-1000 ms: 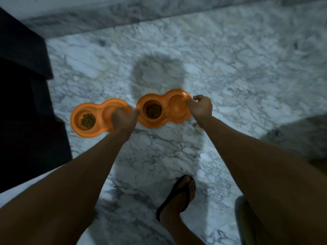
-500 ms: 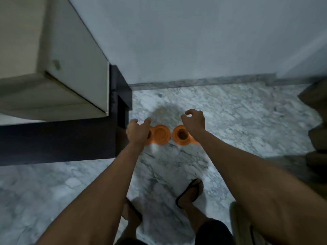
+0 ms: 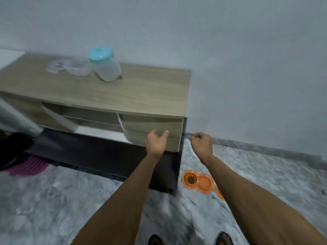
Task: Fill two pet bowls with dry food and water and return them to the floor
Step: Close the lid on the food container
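An orange double pet bowl (image 3: 198, 181) lies on the marble floor beside the cabinet, with brown dry food in its left cup. Only an orange edge of the second bowl (image 3: 218, 191) shows behind my right forearm. My left hand (image 3: 156, 142) is raised in front of the cabinet's corner, fingers loosely apart, holding nothing. My right hand (image 3: 201, 142) hovers near the wall base, fingers curled in, empty. Both hands are well above the bowls. A clear jug with a turquoise lid (image 3: 104, 65) stands on the cabinet top.
A low wooden cabinet (image 3: 141, 96) on a dark base (image 3: 109, 156) stands against the grey wall. Clear plastic containers (image 3: 70, 68) lie beside the jug. A pink object (image 3: 28, 165) sits on the floor at left. My sandalled feet (image 3: 155, 240) are at the bottom edge.
Both hands let go of the orange bowls, which now stay on the floor. I rose and my view swung up and left onto the cabinet top; my hands lifted away.
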`<state>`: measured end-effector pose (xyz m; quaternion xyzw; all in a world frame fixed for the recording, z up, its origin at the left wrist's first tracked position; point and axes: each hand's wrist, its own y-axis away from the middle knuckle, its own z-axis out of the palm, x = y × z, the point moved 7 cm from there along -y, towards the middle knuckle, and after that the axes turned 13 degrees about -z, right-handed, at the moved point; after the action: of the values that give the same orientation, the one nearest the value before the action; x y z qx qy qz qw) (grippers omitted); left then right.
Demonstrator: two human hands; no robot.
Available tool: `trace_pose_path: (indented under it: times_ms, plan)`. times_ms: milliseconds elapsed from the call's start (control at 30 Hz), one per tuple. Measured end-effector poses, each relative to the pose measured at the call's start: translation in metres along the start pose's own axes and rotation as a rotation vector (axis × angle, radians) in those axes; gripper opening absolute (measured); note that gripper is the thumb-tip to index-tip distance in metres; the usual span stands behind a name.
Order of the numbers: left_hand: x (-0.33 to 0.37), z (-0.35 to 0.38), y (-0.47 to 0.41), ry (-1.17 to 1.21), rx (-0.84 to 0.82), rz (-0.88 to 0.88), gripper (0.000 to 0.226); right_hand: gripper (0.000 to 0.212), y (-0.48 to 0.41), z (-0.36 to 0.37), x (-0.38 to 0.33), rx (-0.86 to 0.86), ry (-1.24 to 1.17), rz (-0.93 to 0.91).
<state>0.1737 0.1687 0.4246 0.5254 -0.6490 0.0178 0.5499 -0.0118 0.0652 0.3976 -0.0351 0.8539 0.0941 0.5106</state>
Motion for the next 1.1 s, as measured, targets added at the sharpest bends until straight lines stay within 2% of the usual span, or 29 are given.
trace_pose_path:
  times_ms: [333, 633, 833, 1000, 1100]
  plan:
    - [0.030, -0.191, -0.074, 0.106, 0.137, 0.011, 0.060, 0.017, 0.010, 0.151, -0.168, -0.095, -0.007, -0.189]
    - [0.047, -0.323, -0.204, 0.178, 0.213, -0.006, 0.056, 0.017, -0.032, 0.308, -0.258, -0.164, -0.001, -0.252]
    - [0.076, -0.406, -0.283, 0.134, 0.230, 0.005, 0.054, 0.015, -0.068, 0.409, -0.323, -0.186, -0.036, -0.237]
    - [0.089, -0.466, -0.345, 0.142, 0.277, -0.022, 0.054, 0.012, -0.096, 0.470, -0.366, -0.217, -0.029, -0.259]
    - [0.107, -0.491, -0.380, 0.067, 0.320, -0.008, 0.050, 0.014, -0.118, 0.497, -0.385, -0.196, -0.011, -0.262]
